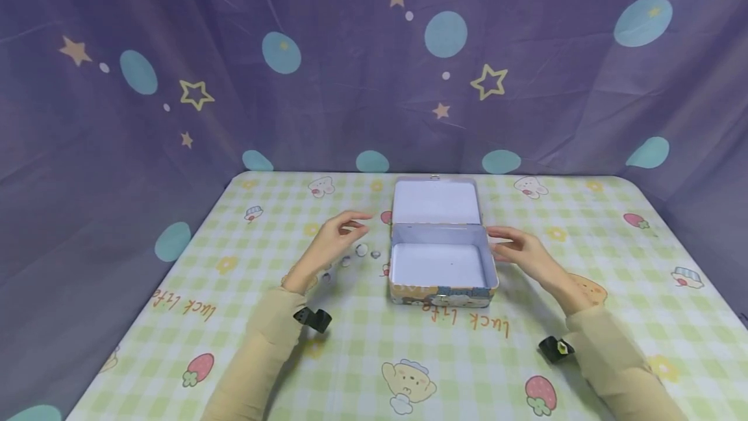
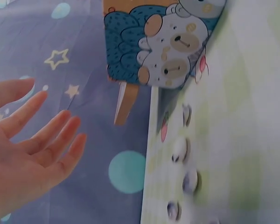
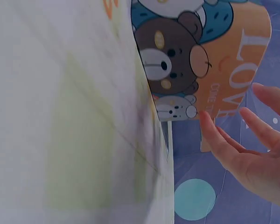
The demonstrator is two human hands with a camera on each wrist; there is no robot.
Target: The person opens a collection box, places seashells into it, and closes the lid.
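Observation:
An open tin box [image 1: 444, 295] with a printed cartoon bear pattern stands on the table, its hinged lid [image 1: 436, 201] tipped back. Its white inside shows nothing apart from a tiny dark speck. At the box's right wall is my right hand [image 1: 523, 253], fingers loosely bent; the fingertips seem to touch the printed side [image 3: 177, 60] in the right wrist view. My left hand [image 1: 336, 242] hovers left of the box, fingers spread and holding nothing. Below it lie several small rounded white-and-grey pieces [image 2: 190, 181], partly hidden by the hand in the head view; their kind is unclear.
A green-and-white checked cloth [image 1: 350, 362] with cartoon prints covers the table. Behind it and at the left hangs a purple curtain [image 1: 350, 109] with stars and dots. Black wrist cameras [image 1: 313, 319] sit on both sleeves.

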